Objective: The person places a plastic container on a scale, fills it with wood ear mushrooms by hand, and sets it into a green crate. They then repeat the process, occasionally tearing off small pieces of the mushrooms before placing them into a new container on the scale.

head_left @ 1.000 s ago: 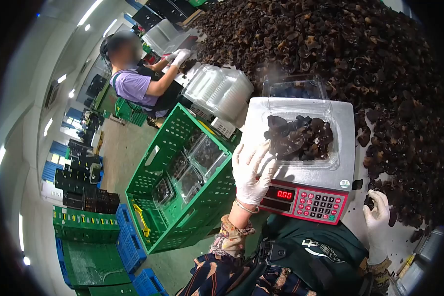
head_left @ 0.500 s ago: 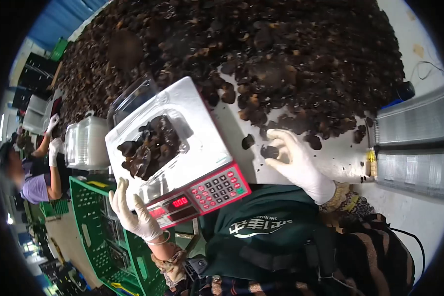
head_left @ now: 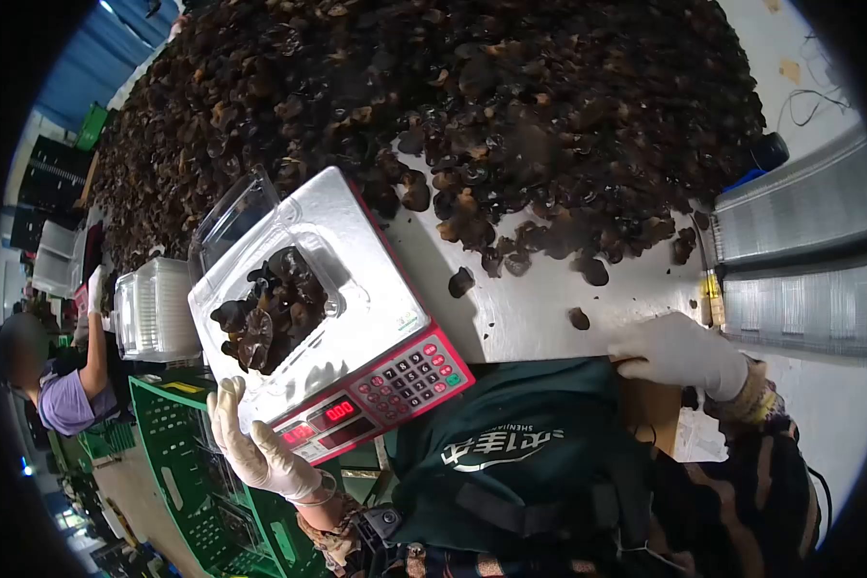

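My left hand [head_left: 260, 448], in a white glove, has its fingers apart beside the near left corner of the scale [head_left: 361, 260]. An open clear plastic box [head_left: 332, 303] rests on the scale plate, with a clump of wet black fungus [head_left: 275, 313] in it. Red digits glow on the display [head_left: 339, 411]. My right hand [head_left: 684, 354], also gloved, lies at the table's front edge, fingers stretched left and holding nothing visible. Nearest to it is a loose fungus piece [head_left: 578, 318]. A large heap of black fungus [head_left: 424, 106] spreads behind the scale.
Stacked clear boxes stand at the right [head_left: 795, 231] and left of the scale [head_left: 159, 308]. A green crate [head_left: 178, 453] sits below, at the left. Farther left, a co-worker in a purple top [head_left: 72, 400] reaches with a gloved hand.
My right hand has let go of a dark fungus piece, now on the table, and moved right to the table edge. My left hand stays beside the scale.
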`<state>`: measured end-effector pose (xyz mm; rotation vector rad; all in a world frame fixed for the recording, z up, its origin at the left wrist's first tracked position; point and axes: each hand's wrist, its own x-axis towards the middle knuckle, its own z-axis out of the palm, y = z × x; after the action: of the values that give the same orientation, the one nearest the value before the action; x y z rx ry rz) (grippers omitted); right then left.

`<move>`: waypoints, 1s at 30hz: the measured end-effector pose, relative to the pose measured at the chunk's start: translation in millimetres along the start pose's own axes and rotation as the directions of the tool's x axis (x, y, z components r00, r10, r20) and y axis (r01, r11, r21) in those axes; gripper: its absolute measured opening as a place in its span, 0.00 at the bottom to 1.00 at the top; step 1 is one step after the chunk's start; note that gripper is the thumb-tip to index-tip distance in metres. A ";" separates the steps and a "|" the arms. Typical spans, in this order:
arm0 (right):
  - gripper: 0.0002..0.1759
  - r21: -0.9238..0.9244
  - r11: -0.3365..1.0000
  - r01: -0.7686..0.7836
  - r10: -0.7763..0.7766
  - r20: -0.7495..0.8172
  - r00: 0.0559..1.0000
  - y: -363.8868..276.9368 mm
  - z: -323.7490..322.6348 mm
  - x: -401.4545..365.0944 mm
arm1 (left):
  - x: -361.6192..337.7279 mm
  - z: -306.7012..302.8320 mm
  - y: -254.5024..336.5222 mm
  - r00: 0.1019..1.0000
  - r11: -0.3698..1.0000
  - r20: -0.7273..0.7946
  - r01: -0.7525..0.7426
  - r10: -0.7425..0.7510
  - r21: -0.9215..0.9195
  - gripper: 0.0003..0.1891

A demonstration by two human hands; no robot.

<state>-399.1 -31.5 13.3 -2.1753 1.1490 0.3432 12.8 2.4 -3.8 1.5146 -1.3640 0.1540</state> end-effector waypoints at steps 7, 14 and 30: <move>0.16 -0.240 0.934 0.265 -0.357 -0.634 0.685 -21.4 32.5 153.5 | -7.3 34.2 58.0 0.527 0.291 0.843 0.827 -0.106 -0.480 0.39; 0.13 0.114 0.925 0.363 -0.250 -0.538 0.805 -11.7 18.3 141.5 | -76.1 96.3 65.3 -0.185 -0.364 0.932 0.882 0.313 0.298 0.39; 0.09 0.325 0.905 0.275 0.054 -0.729 0.682 11.3 4.4 130.7 | -110.8 145.2 86.5 -0.190 -0.671 0.978 0.715 0.082 0.195 0.27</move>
<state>-331.9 -117.1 -60.1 -1.9960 1.3134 -0.8533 -167.8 -15.0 -92.9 0.6515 0.2496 -2.3278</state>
